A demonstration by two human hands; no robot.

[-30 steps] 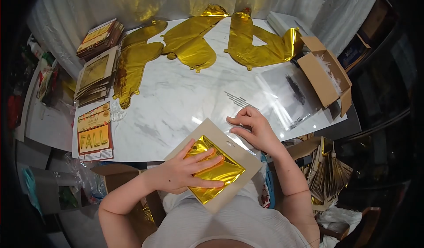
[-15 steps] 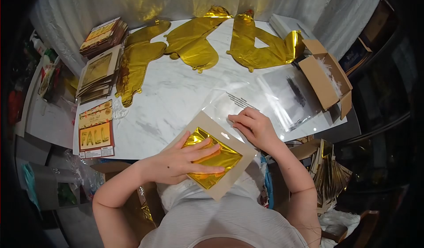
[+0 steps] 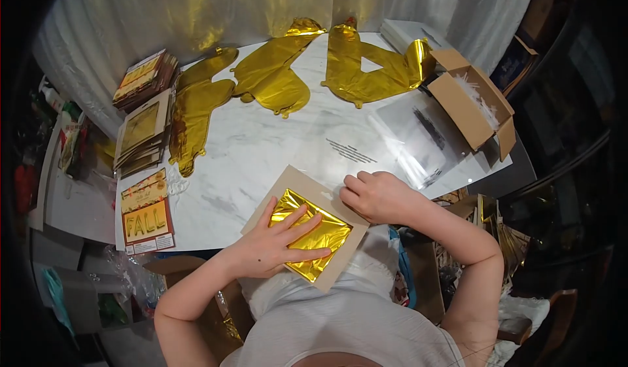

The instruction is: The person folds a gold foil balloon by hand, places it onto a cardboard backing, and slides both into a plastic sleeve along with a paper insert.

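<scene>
My left hand (image 3: 278, 243) lies flat with fingers spread on folded gold foil (image 3: 320, 231). The foil rests on a tan cardboard card (image 3: 286, 178), which is tilted like a diamond at the table's front edge, over my lap. By the card's upper right edge, my right hand (image 3: 379, 197) is closed, fingers curled under. I cannot tell what its fingertips hold. Just beyond it lies clear plastic film with dark printed lines (image 3: 351, 151). To the right are more clear plastic bags (image 3: 409, 131), flat on the table.
Flat gold foil balloons (image 3: 271, 79) lie across the back of the white marbled table (image 3: 261, 138). Packed cards (image 3: 140, 131) and a FALL package (image 3: 147, 216) line the left side. An open cardboard box (image 3: 461, 108) with white straws stands at right.
My right hand has turned, its fingers curling in closer to the card's edge. My left hand stays spread on the foil. The whole view has shifted slightly.
</scene>
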